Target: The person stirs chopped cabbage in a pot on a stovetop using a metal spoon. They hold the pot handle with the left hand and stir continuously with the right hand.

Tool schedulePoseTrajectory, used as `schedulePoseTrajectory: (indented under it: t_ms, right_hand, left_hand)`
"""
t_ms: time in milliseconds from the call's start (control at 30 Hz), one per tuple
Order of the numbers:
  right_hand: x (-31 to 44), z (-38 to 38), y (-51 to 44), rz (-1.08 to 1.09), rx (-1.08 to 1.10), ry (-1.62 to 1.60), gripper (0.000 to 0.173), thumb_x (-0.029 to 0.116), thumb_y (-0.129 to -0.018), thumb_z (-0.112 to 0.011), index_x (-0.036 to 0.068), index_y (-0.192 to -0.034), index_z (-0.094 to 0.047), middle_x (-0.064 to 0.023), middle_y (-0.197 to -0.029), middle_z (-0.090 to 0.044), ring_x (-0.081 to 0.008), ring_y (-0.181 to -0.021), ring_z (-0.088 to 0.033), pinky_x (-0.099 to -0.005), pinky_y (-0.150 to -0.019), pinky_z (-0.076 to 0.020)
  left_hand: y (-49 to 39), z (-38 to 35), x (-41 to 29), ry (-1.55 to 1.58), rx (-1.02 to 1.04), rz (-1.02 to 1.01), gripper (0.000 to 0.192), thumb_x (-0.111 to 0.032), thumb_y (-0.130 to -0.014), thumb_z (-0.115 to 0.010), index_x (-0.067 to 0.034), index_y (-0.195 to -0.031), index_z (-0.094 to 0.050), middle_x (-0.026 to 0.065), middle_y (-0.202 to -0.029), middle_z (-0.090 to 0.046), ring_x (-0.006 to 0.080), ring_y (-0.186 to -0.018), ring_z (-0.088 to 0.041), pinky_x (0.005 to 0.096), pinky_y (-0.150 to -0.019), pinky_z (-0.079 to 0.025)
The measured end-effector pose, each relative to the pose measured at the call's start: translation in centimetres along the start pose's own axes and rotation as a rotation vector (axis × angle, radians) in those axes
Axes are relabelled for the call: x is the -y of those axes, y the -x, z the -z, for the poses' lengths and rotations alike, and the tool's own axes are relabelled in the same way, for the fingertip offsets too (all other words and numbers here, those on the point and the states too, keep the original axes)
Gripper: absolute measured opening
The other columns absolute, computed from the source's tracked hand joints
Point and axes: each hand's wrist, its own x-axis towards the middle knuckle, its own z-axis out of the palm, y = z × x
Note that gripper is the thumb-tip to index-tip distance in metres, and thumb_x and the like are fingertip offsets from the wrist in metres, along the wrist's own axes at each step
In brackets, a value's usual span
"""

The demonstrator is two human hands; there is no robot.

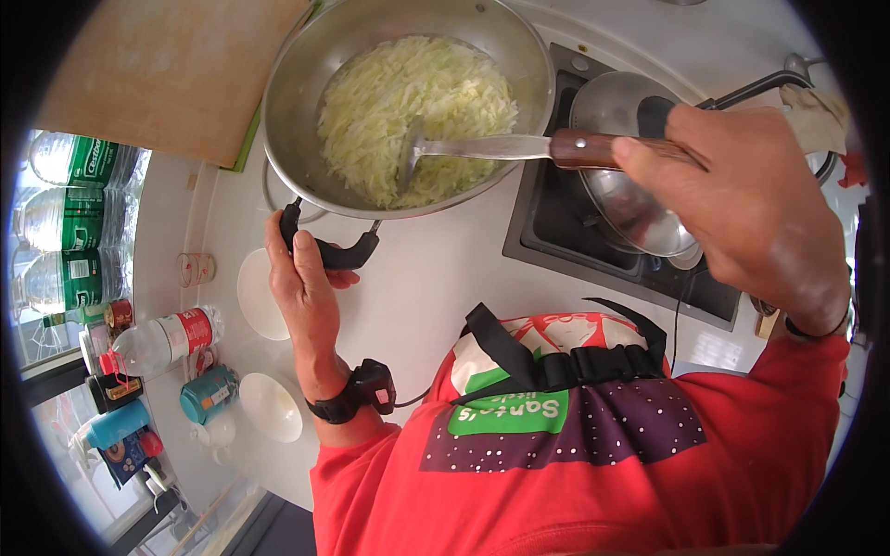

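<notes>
A large metal wok (292,125) holds shredded pale green vegetable (410,111), probably cabbage. My left hand (306,278) grips the wok's black side handle (348,256), its thumb along the near side and fingers partly hidden behind. In my right hand (737,181) is the wooden handle of a metal spatula (487,147); its blade stands tilted in the shreds near the wok's right-centre. The wok is above the white counter, left of the black stove; its underside is hidden.
A lidded pan (640,201) sits on the stove (556,240) beneath my right hand. A wooden board (153,76) lies at upper left. White bowls (270,406), a glass (197,269), a teal container (208,395) and plastic bottles (167,337) stand along the left.
</notes>
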Motion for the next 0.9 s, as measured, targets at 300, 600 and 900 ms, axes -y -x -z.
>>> schedulePoseTrajectory:
  t_ms: [300, 600, 900]
  right_hand:
    - [-2.0, 4.6, 1.8, -0.001, 0.043, -0.04, 0.044, -0.006, -0.081, -0.065, 0.002, -0.125, -0.061, -0.009, -0.071, -0.055, -0.0221, -0.055, -0.05, -0.0346, -0.048, -0.0352]
    - [-1.8, 4.4, -1.7, 0.035, 0.055, -0.018, 0.04, -0.006, -0.079, -0.066, 0.001, -0.118, -0.066, -0.0112, -0.071, -0.051, -0.0241, -0.063, -0.052, -0.0379, -0.054, -0.0339]
    - [-3.6, 5.6, 0.4, -0.033, 0.136, 0.092, 0.044, -0.009, -0.084, -0.061, 0.002, -0.126, -0.063, -0.0124, -0.091, -0.062, -0.0245, -0.08, -0.057, -0.0374, -0.072, -0.0424]
  left_hand:
    - [0.1, 0.0, 0.3, 0.021, -0.008, 0.007, 0.052, -0.034, -0.108, -0.041, 0.006, -0.14, -0.039, 0.0025, -0.07, -0.054, 0.0104, -0.051, -0.06, 0.0229, -0.048, -0.046]
    - [0.1, 0.2, 0.4, 0.02, 0.011, 0.012, 0.053, -0.034, -0.108, -0.042, 0.008, -0.14, -0.039, 0.002, -0.067, -0.054, 0.009, -0.051, -0.057, 0.0227, -0.049, -0.045]
    - [0.0, 0.1, 0.6, 0.037, 0.008, -0.008, 0.052, -0.034, -0.108, -0.043, 0.006, -0.141, -0.039, 0.0024, -0.065, -0.056, 0.0083, -0.051, -0.058, 0.0225, -0.048, -0.045]
